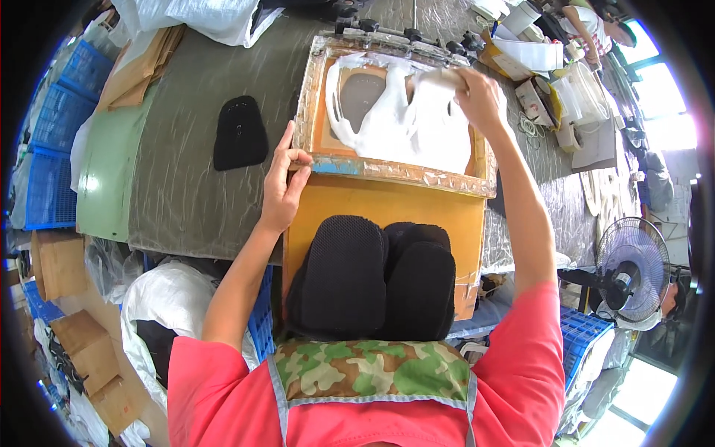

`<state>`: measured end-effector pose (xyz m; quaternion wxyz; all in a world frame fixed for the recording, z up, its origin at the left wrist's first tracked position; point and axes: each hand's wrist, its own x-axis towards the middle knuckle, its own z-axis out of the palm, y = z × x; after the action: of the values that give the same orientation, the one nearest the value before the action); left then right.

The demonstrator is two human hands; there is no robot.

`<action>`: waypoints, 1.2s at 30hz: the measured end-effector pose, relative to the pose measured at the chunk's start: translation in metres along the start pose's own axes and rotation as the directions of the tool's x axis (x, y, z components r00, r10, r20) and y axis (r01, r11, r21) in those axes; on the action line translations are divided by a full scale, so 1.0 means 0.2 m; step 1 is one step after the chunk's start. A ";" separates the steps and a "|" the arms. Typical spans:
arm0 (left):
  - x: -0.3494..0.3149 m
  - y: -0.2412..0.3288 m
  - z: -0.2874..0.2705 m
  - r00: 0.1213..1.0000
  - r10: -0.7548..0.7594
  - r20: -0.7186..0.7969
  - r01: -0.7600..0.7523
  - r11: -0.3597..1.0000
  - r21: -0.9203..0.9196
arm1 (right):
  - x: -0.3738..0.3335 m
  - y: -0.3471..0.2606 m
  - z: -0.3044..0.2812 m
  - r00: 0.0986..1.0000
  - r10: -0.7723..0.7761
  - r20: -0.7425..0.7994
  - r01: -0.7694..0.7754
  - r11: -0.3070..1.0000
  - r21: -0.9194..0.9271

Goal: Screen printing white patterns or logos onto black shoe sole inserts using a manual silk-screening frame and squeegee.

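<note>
A wooden screen-printing frame [402, 175] lies on the bench, its mesh largely covered with thick white ink [395, 123]. A grey insole-shaped area [363, 93] shows through at the left of the mesh. My right hand [480, 100] is closed at the frame's far right, gripping a squeegee [439, 77] whose blade is mostly hidden by ink and fingers. At the near left corner, my left hand [285, 186] holds the frame's edge with bent fingers. Black insoles [346, 276] stand in stacks on a yellow board [320, 201] close to my body.
A single black insole [240, 134] lies on the grey bench [186, 194] left of the frame. Clamps [410, 35] line the frame's far side. A fan [629, 272] stands at the right; blue crates [51, 186] are stacked at the left. Another person [588, 33] is at the far right.
</note>
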<state>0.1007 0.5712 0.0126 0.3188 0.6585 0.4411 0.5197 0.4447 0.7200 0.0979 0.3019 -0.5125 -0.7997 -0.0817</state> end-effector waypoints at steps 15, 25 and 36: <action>0.00 -0.03 -0.01 1.000 -0.026 -0.012 0.024 0.993 -0.112 | 0.30 -0.48 0.33 0.988 -0.001 0.155 -0.014 0.995 0.097; -0.07 -0.03 -0.09 0.995 -0.091 -0.028 0.089 0.994 -0.069 | -0.15 -0.61 0.03 0.919 -0.182 0.351 0.056 0.938 0.341; -0.03 0.00 -0.04 0.995 -0.097 -0.012 0.096 0.990 -0.104 | 0.01 -0.32 0.20 0.987 -0.068 0.145 0.044 0.986 0.163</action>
<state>0.0931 0.5648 0.0124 0.3733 0.6148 0.4478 0.5312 0.3732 0.7098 0.0771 0.2784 -0.4687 -0.8382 0.0127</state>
